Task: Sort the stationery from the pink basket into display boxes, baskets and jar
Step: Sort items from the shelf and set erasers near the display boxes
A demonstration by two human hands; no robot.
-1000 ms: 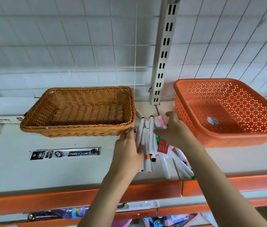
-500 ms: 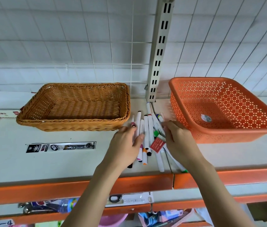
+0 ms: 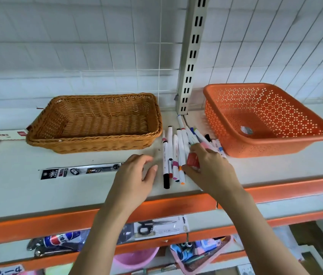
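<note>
1. Left hand (image 3: pixel 134 175) has come off the markers (image 3: pixel 173 155) since half a second ago. It now sits just left of the pile, fingers loosely spread, holding nothing.
2. Right hand (image 3: pixel 206 165) stayed on the pile's right side, fingers curled over several markers and a red tag (image 3: pixel 193 160).
3. Markers lie on the shelf (image 3: pixel 17 195) between wicker basket (image 3: pixel 95 143) and orange basket (image 3: pixel 275 149); both look empty.
4. Read: the bunching is ending and the right-hand pickup comes next. Nothing sorted here yet.

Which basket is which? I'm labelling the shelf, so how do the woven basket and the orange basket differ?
The woven basket is tan wicker and left of the markers; the orange basket is perforated plastic, sits right of them, and has a sticker inside. Both are rectangular, open-topped, with no stationery inside.
</note>
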